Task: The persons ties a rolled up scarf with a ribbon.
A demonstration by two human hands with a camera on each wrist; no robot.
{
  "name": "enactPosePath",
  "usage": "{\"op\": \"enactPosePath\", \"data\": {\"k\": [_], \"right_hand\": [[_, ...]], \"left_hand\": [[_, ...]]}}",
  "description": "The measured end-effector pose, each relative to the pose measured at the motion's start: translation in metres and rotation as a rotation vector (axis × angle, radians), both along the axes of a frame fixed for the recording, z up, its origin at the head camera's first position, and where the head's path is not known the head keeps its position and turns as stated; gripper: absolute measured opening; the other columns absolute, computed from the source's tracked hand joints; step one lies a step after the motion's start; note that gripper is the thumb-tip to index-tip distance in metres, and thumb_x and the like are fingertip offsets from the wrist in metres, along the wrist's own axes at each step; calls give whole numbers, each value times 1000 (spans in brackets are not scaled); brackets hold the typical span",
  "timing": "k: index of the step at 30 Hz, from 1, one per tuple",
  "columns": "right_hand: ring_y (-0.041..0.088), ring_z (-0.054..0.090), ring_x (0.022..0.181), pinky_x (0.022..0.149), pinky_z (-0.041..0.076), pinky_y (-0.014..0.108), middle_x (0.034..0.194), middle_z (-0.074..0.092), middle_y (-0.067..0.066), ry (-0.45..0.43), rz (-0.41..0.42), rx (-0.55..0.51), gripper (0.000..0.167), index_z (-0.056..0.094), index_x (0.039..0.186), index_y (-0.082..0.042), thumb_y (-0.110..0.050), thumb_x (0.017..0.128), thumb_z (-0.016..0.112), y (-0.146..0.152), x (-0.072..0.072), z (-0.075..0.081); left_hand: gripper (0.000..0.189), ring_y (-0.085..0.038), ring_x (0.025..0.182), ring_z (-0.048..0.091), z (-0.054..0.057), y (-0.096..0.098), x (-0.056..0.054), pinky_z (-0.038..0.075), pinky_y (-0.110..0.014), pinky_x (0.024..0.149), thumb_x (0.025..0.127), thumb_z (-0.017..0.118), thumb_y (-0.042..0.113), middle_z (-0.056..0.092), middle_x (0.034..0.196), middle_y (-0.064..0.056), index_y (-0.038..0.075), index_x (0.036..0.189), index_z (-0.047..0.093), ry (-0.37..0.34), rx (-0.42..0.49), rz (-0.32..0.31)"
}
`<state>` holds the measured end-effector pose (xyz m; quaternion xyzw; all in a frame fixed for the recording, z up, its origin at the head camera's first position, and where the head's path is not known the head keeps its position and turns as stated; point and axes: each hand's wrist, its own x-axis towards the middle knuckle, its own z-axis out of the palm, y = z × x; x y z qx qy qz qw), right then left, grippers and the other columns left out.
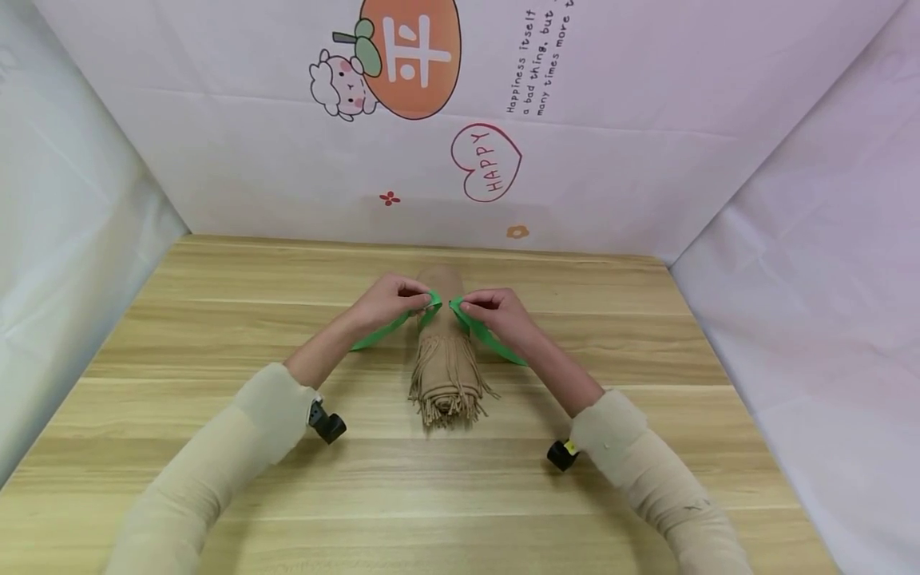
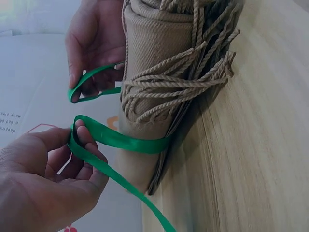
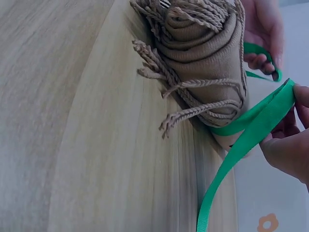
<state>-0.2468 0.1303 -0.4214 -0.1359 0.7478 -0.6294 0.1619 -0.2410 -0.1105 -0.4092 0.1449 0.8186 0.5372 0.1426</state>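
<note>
Nearest are the two cream fabric sleeves (image 1: 269, 411), reaching forward over the pale wood-grain table (image 1: 431, 511). Between them lies the rolled tan woven cloth (image 1: 447, 371), its long axis running away from the person, the knotted tan fringe (image 1: 447, 411) at the near end and the plain end farther off.

Beyond the fringe, the left hand (image 1: 391, 302) and the right hand (image 1: 497, 310) face each other above the roll, one to each side. Each pinches a folded part of the flat, glossy green ribbon (image 2: 130, 142) between thumb and fingers, with no room left in the grip. The roll lies below and between the two pinches—neither hand is clearly nearer to it. The ribbon runs across the roll's long axis and down both flanks; its underside is hidden. The two folds stand close together but apart, each with a loose tail trailing outward.

Farthest back hangs the white printed backdrop (image 1: 611, 192).
</note>
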Motion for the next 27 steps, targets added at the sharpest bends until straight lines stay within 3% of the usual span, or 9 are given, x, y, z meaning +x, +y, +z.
{"op": "enactPosePath", "data": {"k": [4,8,14,19,23,27], "right_hand": [[5,64,84,72,52,18,92,71,-11,34,17,8,25,67,116,10,-6,98,62,-5,1,-1],[8,64,88,75,53,19,99,72,-4,39,23,15,24,68,115,9,-7,98,62,-8,2,-1],[10,64,96,82,54,22,112,71,9,24,19,31,24,69,115,7,-9,98,62,-12,2,-3],[10,63,94,85,54,29,111,72,10,36,25,35,24,69,115,6,-9,98,62,-15,2,-4],[10,63,91,83,54,31,106,72,6,40,23,46,23,69,115,6,-9,98,62,-17,3,-5],[9,63,90,80,53,26,105,72,5,41,23,55,23,69,115,5,-8,98,63,-18,5,-4]], "left_hand": [[25,-26,94,63,-1,7,-1,50,-27,75,103,54,14,71,104,-11,3,118,71,7,-13,-6],[26,-20,97,63,-3,11,-1,51,-28,81,104,53,13,71,111,-13,3,121,70,16,-19,-29],[26,-23,102,65,-5,12,0,54,-31,87,102,56,10,71,115,-17,-1,122,69,15,15,-54],[25,-23,100,66,-7,11,1,55,-32,86,99,59,6,71,113,-18,-2,121,69,35,26,-81],[25,-23,95,68,-8,12,2,56,-33,83,96,64,4,72,110,-17,-3,120,69,128,-35,-98],[24,-21,93,69,-9,15,2,56,-30,80,95,67,7,74,107,-15,-2,117,71,213,-108,-73]]}}
